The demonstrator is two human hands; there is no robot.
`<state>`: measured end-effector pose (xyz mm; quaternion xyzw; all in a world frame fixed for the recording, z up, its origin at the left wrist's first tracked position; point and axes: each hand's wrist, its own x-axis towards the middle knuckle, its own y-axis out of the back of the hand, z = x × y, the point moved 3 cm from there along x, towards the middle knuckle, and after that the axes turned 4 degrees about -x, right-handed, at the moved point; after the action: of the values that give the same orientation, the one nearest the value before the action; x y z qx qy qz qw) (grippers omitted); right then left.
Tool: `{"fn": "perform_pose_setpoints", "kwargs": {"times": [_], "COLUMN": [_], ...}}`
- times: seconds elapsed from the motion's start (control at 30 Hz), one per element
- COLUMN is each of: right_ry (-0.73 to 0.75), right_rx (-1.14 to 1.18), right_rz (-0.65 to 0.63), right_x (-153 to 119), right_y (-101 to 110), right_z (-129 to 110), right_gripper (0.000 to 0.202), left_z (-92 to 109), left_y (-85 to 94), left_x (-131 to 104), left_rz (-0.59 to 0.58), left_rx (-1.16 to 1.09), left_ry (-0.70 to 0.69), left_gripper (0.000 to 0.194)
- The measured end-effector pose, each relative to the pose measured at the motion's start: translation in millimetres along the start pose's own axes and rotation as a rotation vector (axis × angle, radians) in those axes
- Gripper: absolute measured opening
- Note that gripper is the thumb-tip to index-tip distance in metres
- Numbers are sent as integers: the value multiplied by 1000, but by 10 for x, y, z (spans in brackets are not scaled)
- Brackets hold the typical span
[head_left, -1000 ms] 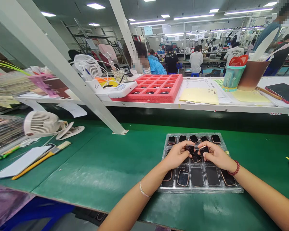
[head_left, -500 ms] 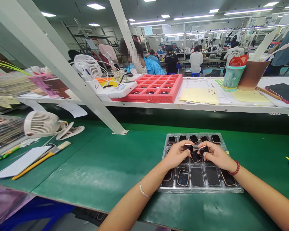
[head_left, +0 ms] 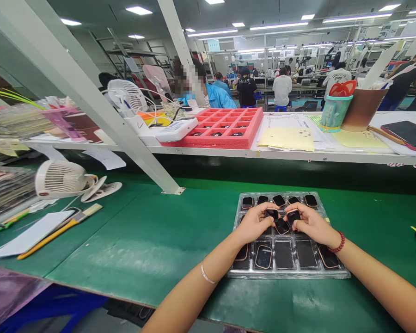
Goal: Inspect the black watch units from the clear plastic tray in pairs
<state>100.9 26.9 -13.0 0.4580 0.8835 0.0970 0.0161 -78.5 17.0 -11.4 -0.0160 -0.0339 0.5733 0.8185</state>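
A clear plastic tray lies on the green table, its compartments holding several dark watch faces with coppery rims. Over its middle, my left hand pinches one watch face between thumb and fingers. Just to the right, my right hand grips a second watch face. The two held pieces are close together but apart. Between and below them another watch face rests in the tray. In the front row one watch face sits left of two compartments without watch faces.
A slanting white post meets the green table left of the tray. Further left are a small fan and a brush. The shelf behind bears a red foam box and cups. People sit beyond.
Both hands stay nearly still over the tray, still gripping the watch faces. The piece in my right hand is tilted slightly differently. In the right background, people have shifted.
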Motion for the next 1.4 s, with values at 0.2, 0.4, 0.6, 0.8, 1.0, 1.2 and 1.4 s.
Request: {"fn": "perform_pose_setpoints", "kwargs": {"times": [0.2, 0.4, 0.6, 0.8, 1.0, 1.2, 1.4], "right_ry": [0, 17, 25, 17, 0, 13, 1], "right_rx": [-41, -42, -43, -36, -28, -33, -53], "right_rz": [15, 26, 29, 17, 19, 10, 8], "right_x": [5, 0, -4, 1, 1, 5, 3], "right_y": [19, 16, 9, 4, 3, 13, 14], "right_z": [56, 38, 24, 22, 28, 58, 77], "right_gripper": [32, 29, 31, 32, 31, 31, 26], "left_z": [-24, -36, -18, -37, -60, -77, -77], "left_y": [6, 17, 5, 9, 27, 40, 41], "left_x": [-3, -6, -5, 3, 5, 11, 10], "left_rz": [-7, -8, 14, 16, 25, 18, 30], "left_rx": [5, -12, -12, -32, -20, -22, -11], "left_ry": [10, 23, 24, 19, 25, 27, 29], "left_gripper": [41, 39, 44, 50, 57, 50, 48]}}
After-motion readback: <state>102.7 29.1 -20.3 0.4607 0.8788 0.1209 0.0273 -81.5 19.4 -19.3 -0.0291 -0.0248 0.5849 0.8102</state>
